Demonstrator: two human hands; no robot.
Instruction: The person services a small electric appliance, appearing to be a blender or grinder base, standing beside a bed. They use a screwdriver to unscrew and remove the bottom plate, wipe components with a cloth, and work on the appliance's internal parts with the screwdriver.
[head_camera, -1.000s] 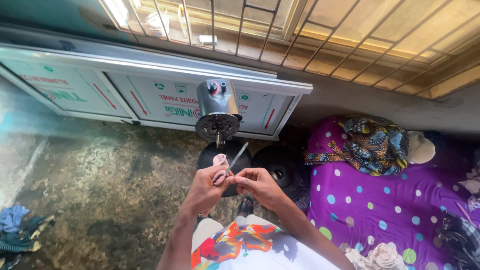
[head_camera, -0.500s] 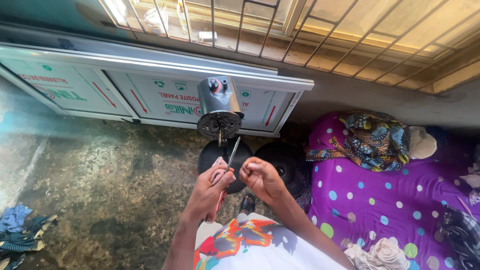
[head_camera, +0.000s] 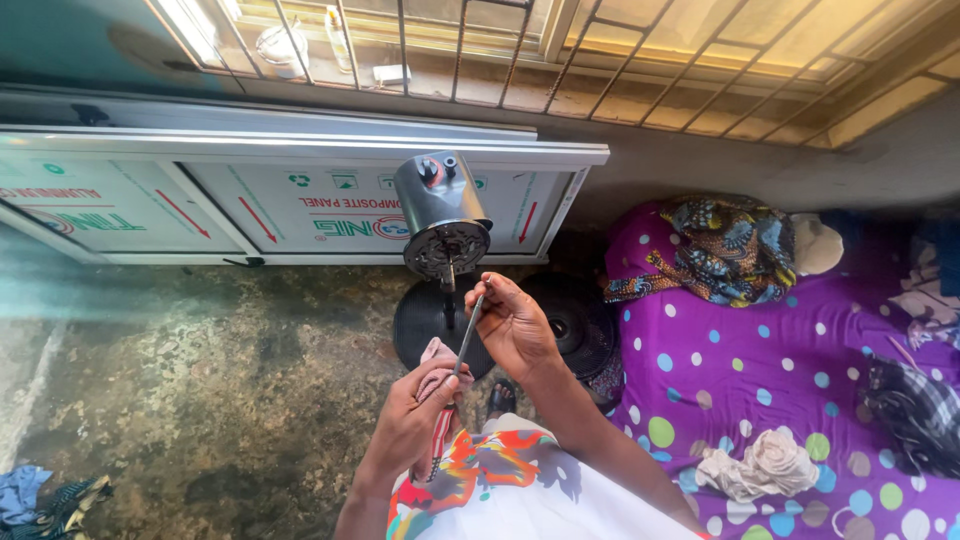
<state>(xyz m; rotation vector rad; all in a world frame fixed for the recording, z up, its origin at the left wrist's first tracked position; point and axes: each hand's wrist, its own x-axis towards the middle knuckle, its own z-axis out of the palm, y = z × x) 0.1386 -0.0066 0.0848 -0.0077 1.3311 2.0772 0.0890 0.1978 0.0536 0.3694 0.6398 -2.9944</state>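
your left hand (head_camera: 418, 405) is curled in a fist around the handle of a screwdriver (head_camera: 462, 345), low at centre. its thin grey shaft slants up to your right hand (head_camera: 512, 325), whose fingertips pinch the tip, just below a grey fan motor (head_camera: 440, 212) on its stand.

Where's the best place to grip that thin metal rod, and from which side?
Grip the metal rod at its bare middle, coming from the side: it is slim, tilted, its top pinched by the right hand and its bottom wrapped in the pink cloth held by the left hand.
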